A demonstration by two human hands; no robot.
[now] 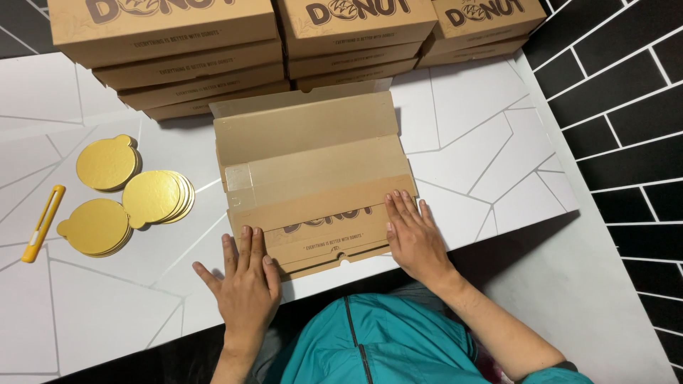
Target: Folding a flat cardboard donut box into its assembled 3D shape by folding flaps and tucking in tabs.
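Hands — left hand (245,281) and right hand (413,238) — are pressing flat, fingers spread, holding nothing, on the light, stiff-looking flattened cardboard box (313,178), best gripped at its edges.

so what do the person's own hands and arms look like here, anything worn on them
Both hands are bare: no gloves, rings or watch show on the left hand or the right hand. The forearms are uncovered too. The only clothing in view is a teal zip-up jacket, with its sleeve pushed up on the right arm at the bottom edge; no sleeve shows on the left arm.
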